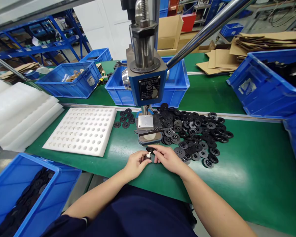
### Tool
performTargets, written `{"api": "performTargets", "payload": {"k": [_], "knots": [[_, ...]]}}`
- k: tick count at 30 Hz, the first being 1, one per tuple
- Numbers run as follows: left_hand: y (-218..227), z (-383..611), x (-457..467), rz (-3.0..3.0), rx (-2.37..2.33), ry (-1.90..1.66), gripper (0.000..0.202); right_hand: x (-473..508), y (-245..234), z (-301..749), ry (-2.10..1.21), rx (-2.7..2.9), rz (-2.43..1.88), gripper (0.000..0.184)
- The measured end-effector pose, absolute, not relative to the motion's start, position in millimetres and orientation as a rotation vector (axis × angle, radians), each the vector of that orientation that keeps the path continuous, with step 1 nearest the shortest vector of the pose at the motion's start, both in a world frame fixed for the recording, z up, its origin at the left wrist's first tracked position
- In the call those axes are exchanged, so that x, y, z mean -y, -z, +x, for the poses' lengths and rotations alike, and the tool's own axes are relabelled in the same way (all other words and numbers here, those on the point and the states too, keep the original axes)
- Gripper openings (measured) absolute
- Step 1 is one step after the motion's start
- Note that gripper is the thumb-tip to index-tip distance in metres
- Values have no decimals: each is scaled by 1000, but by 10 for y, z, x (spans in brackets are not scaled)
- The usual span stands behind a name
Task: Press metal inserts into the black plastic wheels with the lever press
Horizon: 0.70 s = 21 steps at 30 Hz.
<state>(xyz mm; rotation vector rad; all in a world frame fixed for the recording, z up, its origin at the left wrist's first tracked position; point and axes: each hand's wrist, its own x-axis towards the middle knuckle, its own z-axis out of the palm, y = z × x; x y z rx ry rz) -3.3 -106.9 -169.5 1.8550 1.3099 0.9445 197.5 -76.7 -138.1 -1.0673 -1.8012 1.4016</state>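
Observation:
My left hand (137, 163) pinches a small white pin-like part (148, 154) between thumb and fingers. Close against it, my right hand (165, 158) grips a round black disc (151, 149) by its edge. Both hands meet just in front of a blue hand press (148, 87), whose metal block (145, 122) sits above its base. A large pile of black discs (192, 131) spreads to the right of the press. Several more discs (125, 124) lie to its left. Further left is a white foam tray (98, 148) with rows of holes, part of them filled with small light pieces.
A blue bin (113, 92) stands behind the press, with another blue bin (71, 93) at the back left. At the right is a blue bin (268, 98) of black parts; a bin of discs (56, 171) is at lower left. The press lever (207, 31) slants up right.

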Motion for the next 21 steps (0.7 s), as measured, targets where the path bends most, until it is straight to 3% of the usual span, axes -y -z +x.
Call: {"api": "performTargets", "payload": {"k": [9,21], "knots": [[1655,-11,1078,1878,-1345,-952,18,794,1343,1993,-1152,1985,-926,45],[1632,-30,1090,1845,-1348,-973,18,818,1318,2032,-1295,2019,-901,57]]}}
